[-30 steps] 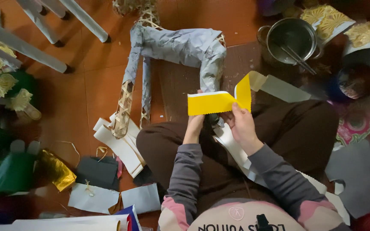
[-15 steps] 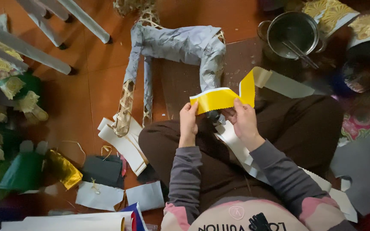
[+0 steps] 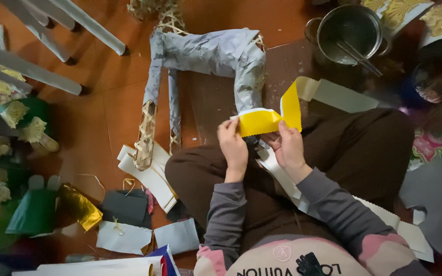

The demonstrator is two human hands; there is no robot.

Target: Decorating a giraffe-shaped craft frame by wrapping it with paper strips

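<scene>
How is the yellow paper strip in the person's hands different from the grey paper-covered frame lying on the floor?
The yellow paper strip is bright yellow with a white back; the grey paper-covered frame is dull blue-grey. The strip is a thin, flat band held up by the left hand and right hand; the frame is a bulky arch lying untouched on the floor. The strip is smooth and folded; the frame's paper is crinkled, with bare woven slats at its legs. Both involve paper.
</scene>
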